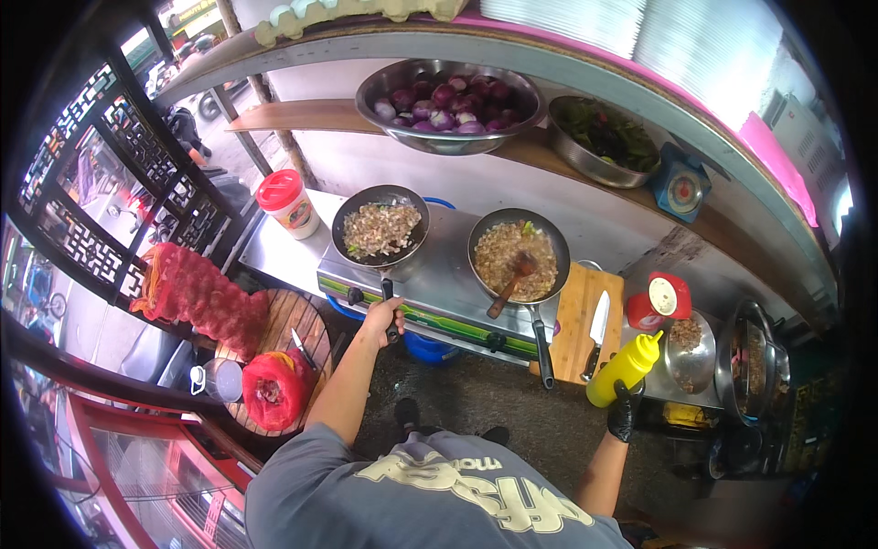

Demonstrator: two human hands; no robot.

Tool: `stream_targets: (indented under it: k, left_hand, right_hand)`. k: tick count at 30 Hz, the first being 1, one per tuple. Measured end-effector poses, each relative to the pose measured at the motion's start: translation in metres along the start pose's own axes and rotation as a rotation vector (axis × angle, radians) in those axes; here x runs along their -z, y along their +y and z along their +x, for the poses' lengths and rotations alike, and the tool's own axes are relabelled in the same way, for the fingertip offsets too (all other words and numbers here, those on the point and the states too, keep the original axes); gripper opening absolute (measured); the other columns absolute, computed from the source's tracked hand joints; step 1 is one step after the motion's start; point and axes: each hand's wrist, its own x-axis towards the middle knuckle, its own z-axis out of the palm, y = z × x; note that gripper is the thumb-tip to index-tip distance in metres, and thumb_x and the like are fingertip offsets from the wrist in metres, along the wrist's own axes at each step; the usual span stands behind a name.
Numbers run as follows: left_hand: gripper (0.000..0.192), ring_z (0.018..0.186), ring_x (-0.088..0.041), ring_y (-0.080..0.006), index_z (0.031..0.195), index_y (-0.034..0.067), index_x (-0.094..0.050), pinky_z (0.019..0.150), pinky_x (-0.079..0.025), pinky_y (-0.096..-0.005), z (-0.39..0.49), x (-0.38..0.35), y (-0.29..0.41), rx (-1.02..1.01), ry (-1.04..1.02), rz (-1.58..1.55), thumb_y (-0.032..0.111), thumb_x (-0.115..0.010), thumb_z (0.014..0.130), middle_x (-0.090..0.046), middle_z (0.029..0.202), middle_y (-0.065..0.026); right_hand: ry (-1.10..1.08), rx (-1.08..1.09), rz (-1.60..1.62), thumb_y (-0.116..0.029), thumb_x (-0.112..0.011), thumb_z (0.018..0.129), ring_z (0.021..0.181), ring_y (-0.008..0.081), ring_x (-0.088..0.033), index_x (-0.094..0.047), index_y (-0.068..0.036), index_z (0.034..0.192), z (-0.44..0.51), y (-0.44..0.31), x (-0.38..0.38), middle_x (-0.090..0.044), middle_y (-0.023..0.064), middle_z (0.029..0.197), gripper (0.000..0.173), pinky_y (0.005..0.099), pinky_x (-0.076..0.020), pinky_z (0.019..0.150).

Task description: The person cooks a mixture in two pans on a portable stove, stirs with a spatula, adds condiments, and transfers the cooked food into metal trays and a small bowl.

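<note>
My bare left hand [384, 321] grips the black handle of the left frying pan [343, 219], which sits on a two-burner gas stove [439, 274]. Chopped, browned food [383, 228] lies in that pan. In my right hand [625, 410], gloved in black, is a yellow squeeze bottle [621, 370], tilted with its nozzle up and to the right. The right frying pan [564, 240] holds similar chopped food, with a wooden spoon [513, 280] resting in it. A kitchen knife [599, 329] lies on the wooden cutting board [573, 343] just left of the bottle.
A metal bowl of red onions [439, 143] and a pot of leaves [597, 161] stand on the shelf above. Right of the board are a red scale [645, 312] and a metal bowl [689, 367]. Red mesh sacks [212, 295] and a small knife [302, 348] rest on a round wooden table at left.
</note>
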Motion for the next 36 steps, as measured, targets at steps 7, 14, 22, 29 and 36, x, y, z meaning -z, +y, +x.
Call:
stream_targets:
  k: [7, 14, 22, 29, 36]
  left_hand:
    - [0.017, 0.046, -0.048, -0.0131, 0.082, 0.004, -0.049, 0.038, -0.041, -0.0298, 0.013, 0.007, 0.02, -0.006, 0.014, -0.029, 0.013, -0.059, 0.093, -0.049, 0.063, -0.0032]
    - [0.027, 0.053, -0.054, -0.0159, 0.097, 0.005, -0.053, 0.046, -0.046, -0.0312, 0.016, 0.05, 0.02, 0.024, -0.136, -0.052, 0.031, -0.054, 0.097, -0.056, 0.071, -0.005]
    - [0.036, 0.063, -0.06, -0.0157, 0.109, 0.008, -0.057, 0.055, -0.049, -0.0307, -0.009, 0.136, -0.023, 0.063, -0.177, 0.014, 0.042, -0.053, 0.099, -0.063, 0.086, -0.0044]
    - [0.035, 0.06, -0.058, -0.0127, 0.108, 0.005, -0.058, 0.05, -0.049, -0.0289, -0.041, 0.228, -0.082, 0.178, -0.01, 0.39, 0.037, -0.063, 0.095, -0.063, 0.086, -0.0029]
    - [0.035, 0.067, -0.065, -0.0167, 0.099, 0.0, -0.067, 0.054, -0.051, -0.0324, -0.045, 0.249, -0.083, 0.061, 0.035, 0.711, 0.035, -0.064, 0.093, -0.067, 0.08, -0.009]
  right_hand:
    - [-0.038, -0.087, -0.282, -0.012, -0.077, 0.081, 0.101, 0.0263, -0.064, -0.047, -0.003, 0.134, 0.004, -0.02, -0.031, -0.062, 0.0124, 0.116, 0.061, 0.0378, -0.0553, 0.084]
    - [-0.276, -0.083, -0.999, -0.022, -0.087, 0.073, 0.097, 0.0229, -0.066, -0.058, 0.0, 0.118, 0.084, -0.053, -0.142, -0.068, 0.0148, 0.109, 0.059, 0.0378, -0.0526, 0.089]
    - [-0.443, 0.012, -0.838, -0.017, -0.086, 0.073, 0.106, 0.0203, -0.062, -0.052, -0.003, 0.131, 0.138, -0.003, -0.25, -0.064, 0.0107, 0.119, 0.069, 0.0343, -0.0502, 0.093]
    - [-0.333, -0.051, -0.306, -0.009, -0.079, 0.08, 0.107, 0.019, -0.061, -0.053, -0.003, 0.133, 0.114, 0.024, -0.328, -0.063, 0.0075, 0.119, 0.059, 0.0338, -0.0505, 0.092]
    - [-0.342, 0.083, -0.189, -0.01, -0.076, 0.081, 0.111, 0.0194, -0.06, -0.049, -0.005, 0.135, 0.093, 0.022, -0.329, -0.062, 0.0064, 0.12, 0.061, 0.0348, -0.0486, 0.095]
